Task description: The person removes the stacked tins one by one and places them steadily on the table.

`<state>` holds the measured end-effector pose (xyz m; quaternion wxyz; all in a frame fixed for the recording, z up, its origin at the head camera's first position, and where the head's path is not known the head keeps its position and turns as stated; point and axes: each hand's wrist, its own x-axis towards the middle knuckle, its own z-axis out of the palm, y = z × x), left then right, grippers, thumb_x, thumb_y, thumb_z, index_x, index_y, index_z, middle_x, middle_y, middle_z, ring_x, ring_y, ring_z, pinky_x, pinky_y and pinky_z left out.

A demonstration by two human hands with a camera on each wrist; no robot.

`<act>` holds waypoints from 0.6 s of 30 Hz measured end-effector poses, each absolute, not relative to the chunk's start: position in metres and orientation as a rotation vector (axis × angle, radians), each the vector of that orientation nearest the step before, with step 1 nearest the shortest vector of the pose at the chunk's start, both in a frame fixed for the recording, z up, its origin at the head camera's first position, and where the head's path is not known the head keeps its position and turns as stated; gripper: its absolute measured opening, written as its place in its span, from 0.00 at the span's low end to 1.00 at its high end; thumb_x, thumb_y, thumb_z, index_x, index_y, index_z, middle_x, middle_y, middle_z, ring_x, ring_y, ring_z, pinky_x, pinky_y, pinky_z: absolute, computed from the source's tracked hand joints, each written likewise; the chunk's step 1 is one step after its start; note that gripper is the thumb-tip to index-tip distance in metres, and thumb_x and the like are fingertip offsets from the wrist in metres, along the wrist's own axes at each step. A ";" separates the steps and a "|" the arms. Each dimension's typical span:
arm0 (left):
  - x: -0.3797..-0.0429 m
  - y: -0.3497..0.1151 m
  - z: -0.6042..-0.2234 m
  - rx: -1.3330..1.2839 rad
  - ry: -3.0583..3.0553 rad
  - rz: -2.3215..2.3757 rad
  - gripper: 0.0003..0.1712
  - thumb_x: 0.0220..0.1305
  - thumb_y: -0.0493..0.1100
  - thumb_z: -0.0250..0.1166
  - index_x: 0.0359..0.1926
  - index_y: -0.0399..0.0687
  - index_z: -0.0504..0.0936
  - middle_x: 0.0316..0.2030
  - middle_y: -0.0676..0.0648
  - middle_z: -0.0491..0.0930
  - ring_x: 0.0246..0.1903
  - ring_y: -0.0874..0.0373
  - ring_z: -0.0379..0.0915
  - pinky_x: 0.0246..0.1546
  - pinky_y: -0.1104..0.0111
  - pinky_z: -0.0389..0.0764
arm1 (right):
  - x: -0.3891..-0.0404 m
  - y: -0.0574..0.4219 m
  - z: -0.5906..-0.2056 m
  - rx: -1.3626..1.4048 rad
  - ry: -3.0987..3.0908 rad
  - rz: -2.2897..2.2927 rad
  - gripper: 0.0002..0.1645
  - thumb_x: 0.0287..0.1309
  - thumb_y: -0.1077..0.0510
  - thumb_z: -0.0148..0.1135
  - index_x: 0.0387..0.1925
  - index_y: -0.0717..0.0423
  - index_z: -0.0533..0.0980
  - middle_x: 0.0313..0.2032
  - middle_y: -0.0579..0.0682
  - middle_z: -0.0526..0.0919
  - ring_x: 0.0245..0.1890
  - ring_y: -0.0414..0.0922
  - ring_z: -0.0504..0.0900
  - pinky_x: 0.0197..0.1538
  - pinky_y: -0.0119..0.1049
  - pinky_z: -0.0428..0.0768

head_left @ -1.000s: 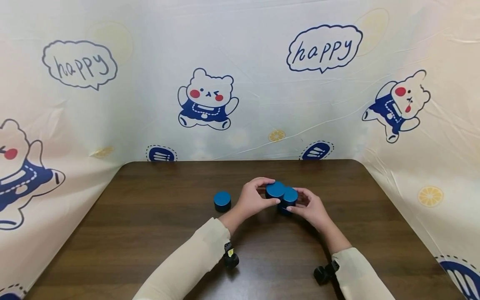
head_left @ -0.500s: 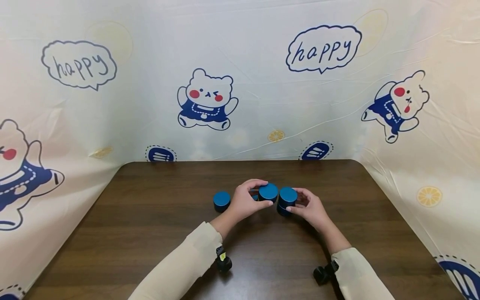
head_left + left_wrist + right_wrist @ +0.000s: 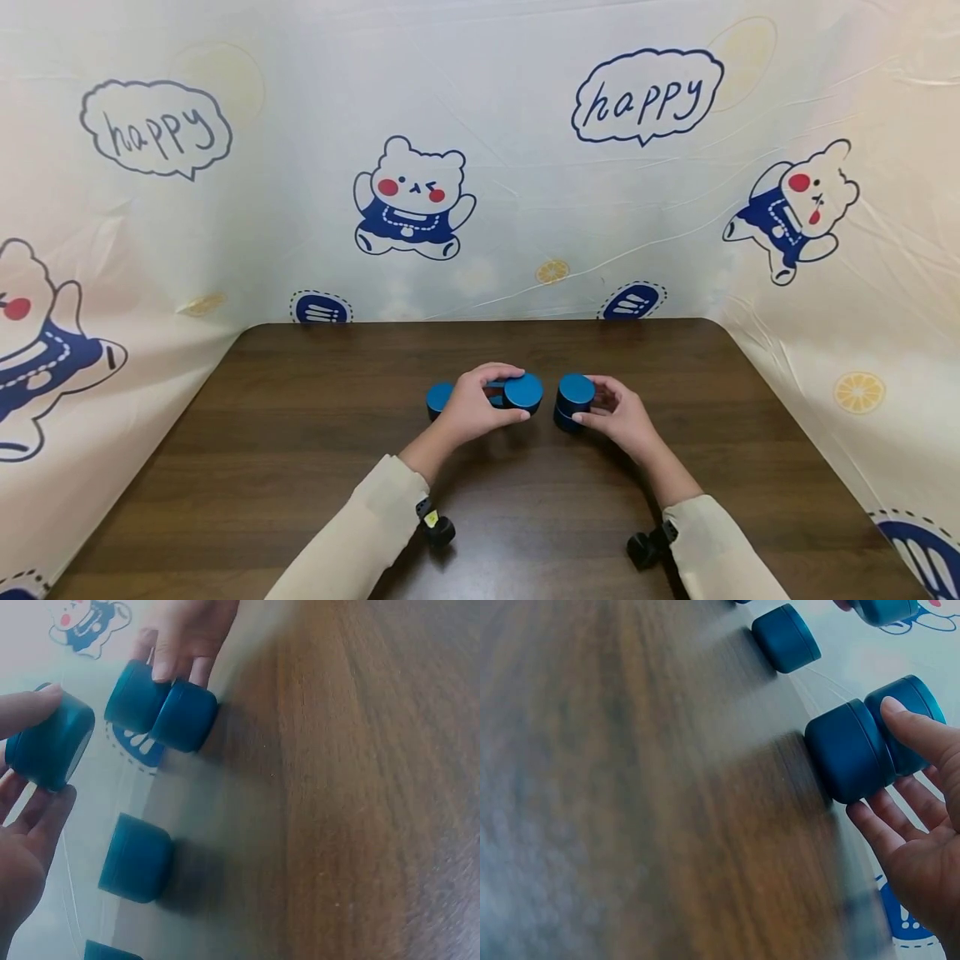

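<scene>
My left hand [image 3: 468, 408] pinches a small round blue lidded jar [image 3: 523, 392] between thumb and fingers. In the left wrist view that held jar [image 3: 54, 739] is tilted and raised off the table. Two more such jars stand stacked to its right, and my right hand [image 3: 622, 415] grips them from the right side. The right wrist view shows its thumb on the upper jar [image 3: 916, 694] and fingertips near the lower jar [image 3: 847, 754]. Another jar [image 3: 136, 859] stands on the table below the held one, mostly hidden by my left hand in the head view.
One further blue jar [image 3: 438, 398] stands just left of my left hand, partly covered by it. Everything rests on a dark brown wooden table [image 3: 300, 467]. A pale printed cloth [image 3: 525, 208] hangs along its far edge and sides.
My left hand has drawn the held jar leftward, away from the two stacked jars, and a gap now shows between them. My right hand stays in place on the stack.
</scene>
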<state>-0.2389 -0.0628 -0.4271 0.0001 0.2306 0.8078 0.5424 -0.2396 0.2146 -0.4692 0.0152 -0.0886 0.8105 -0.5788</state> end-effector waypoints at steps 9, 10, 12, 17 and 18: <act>-0.232 -0.073 -0.439 0.720 2.519 1.713 0.30 0.49 0.43 0.79 0.55 0.51 0.82 0.56 0.50 0.77 0.57 0.50 0.73 0.56 0.56 0.77 | -0.240 0.215 -0.469 -0.277 2.539 -1.794 0.37 0.50 0.60 0.75 0.61 0.59 0.70 0.57 0.60 0.76 0.57 0.58 0.75 0.58 0.47 0.77; -0.231 -0.074 -0.441 0.711 2.516 1.729 0.30 0.49 0.42 0.79 0.56 0.50 0.82 0.56 0.49 0.77 0.57 0.50 0.73 0.56 0.55 0.77 | -0.240 0.215 -0.469 -0.276 2.540 -1.797 0.37 0.50 0.61 0.75 0.61 0.59 0.70 0.57 0.61 0.77 0.57 0.58 0.75 0.57 0.47 0.77; -0.230 -0.077 -0.443 0.691 2.505 1.768 0.30 0.49 0.40 0.78 0.56 0.48 0.81 0.57 0.47 0.77 0.57 0.48 0.72 0.56 0.53 0.76 | -0.240 0.215 -0.470 -0.280 2.539 -1.795 0.37 0.50 0.60 0.75 0.61 0.59 0.70 0.57 0.61 0.76 0.58 0.58 0.75 0.57 0.47 0.77; -0.218 -0.083 -0.430 0.638 2.503 1.802 0.31 0.50 0.33 0.76 0.58 0.38 0.79 0.58 0.40 0.75 0.58 0.42 0.71 0.57 0.49 0.74 | -0.240 0.216 -0.470 -0.275 2.522 -1.802 0.38 0.50 0.59 0.76 0.62 0.58 0.70 0.57 0.60 0.76 0.58 0.58 0.74 0.58 0.48 0.76; -0.218 -0.085 -0.429 0.631 2.506 1.807 0.31 0.49 0.33 0.76 0.57 0.38 0.79 0.58 0.40 0.75 0.58 0.42 0.71 0.57 0.50 0.75 | -0.240 0.216 -0.470 -0.275 2.520 -1.801 0.38 0.50 0.59 0.76 0.62 0.58 0.70 0.57 0.60 0.76 0.58 0.58 0.74 0.58 0.48 0.76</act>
